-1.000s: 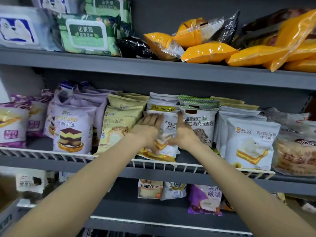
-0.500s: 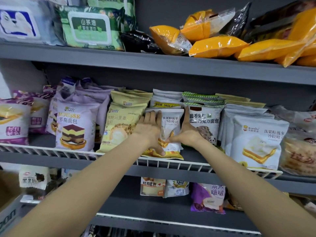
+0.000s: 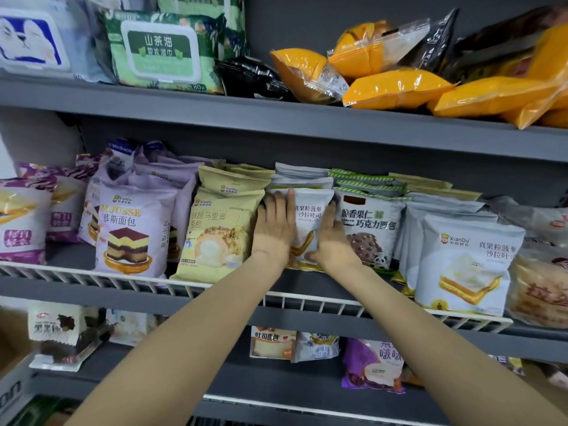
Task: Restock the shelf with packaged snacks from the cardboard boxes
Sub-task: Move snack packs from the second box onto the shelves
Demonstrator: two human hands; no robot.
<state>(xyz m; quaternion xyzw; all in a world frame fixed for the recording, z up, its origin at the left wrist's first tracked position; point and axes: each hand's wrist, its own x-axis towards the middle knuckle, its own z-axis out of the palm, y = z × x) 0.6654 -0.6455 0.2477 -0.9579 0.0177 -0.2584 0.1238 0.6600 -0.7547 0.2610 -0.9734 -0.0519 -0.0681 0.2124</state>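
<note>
White pack [image 3: 310,219] upright mid-shelf [image 3: 307,284], between yellow pack [image 3: 215,232] and chocolate pack [image 3: 368,229] | your left hand [image 3: 273,226] and right hand [image 3: 330,238] press flat against its sides, fingers straight | risk: soft pack slumps forward over rail [image 3: 307,302] when you let go.

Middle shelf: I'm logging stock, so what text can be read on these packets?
"MOUSSE", "XianDu": purple cake packet
"XianDu": cream walnut-bread packet
"XianDu": white toast packet
Chinese lettering on the white packet that the left hand and right hand press: legible, not transcribed.
Other print: too small.
</note>
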